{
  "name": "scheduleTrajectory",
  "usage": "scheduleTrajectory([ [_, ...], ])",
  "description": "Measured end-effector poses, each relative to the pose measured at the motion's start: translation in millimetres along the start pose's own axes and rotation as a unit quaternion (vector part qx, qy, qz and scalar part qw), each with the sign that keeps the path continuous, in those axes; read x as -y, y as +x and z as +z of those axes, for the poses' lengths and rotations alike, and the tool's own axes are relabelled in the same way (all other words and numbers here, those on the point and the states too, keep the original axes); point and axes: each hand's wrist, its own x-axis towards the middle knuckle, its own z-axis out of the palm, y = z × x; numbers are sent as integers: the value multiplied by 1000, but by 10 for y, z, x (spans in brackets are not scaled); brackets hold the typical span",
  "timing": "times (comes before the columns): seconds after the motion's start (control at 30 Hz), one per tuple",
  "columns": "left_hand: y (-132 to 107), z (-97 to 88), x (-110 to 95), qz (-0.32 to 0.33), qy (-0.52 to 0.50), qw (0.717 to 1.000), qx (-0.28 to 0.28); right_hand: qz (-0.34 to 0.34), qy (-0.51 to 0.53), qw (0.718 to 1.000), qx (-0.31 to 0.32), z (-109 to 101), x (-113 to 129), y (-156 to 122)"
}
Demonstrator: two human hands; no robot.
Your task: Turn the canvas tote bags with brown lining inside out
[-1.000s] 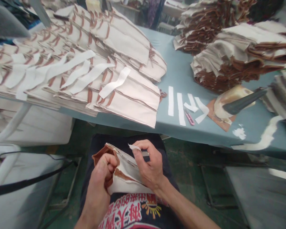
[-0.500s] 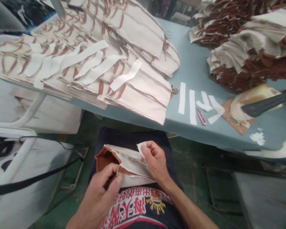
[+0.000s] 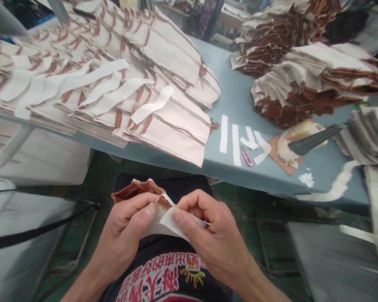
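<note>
A cream fabric bag (image 3: 151,228) with a brown lining (image 3: 130,189) lies over my lap, its mouth toward the left. My left hand (image 3: 130,224) pinches the bag's edge between thumb and fingers. Close beside it, my right hand (image 3: 206,222) is closed, the thumb pressing a white strip (image 3: 170,221) against the cream cloth near the brown edge. The far end of the bag is hidden behind my right hand.
Rows of cream bags (image 3: 173,138) with white strips across them cover the table's left side. Loose white strips (image 3: 223,134), a pink thread snipper (image 3: 247,157) and a glue pot with a dark-handled brush (image 3: 305,140) lie to the right. Brown-and-cream piles (image 3: 302,92) stand behind.
My right hand has moved left with the white strip, to the bag's edge by my left hand. The bag has turned and its mouth is less open. The camera view has shifted.
</note>
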Motion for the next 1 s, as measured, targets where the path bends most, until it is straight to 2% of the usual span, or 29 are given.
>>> scheduleTrajectory([
  [0.17,12,35,28,-16,-22,999,-36,-6,-9,1000,-25,14,-2,93],
  [0.53,-8,37,22,-18,-46,997,-55,-11,-17,999,-45,105,-59,133],
  [0.83,14,23,32,-50,-73,993,-77,-102,-78,987,-101,175,-144,151],
  [1.0,29,11,61,-57,-74,993,-70,-95,-62,988,-106,202,-168,160],
])
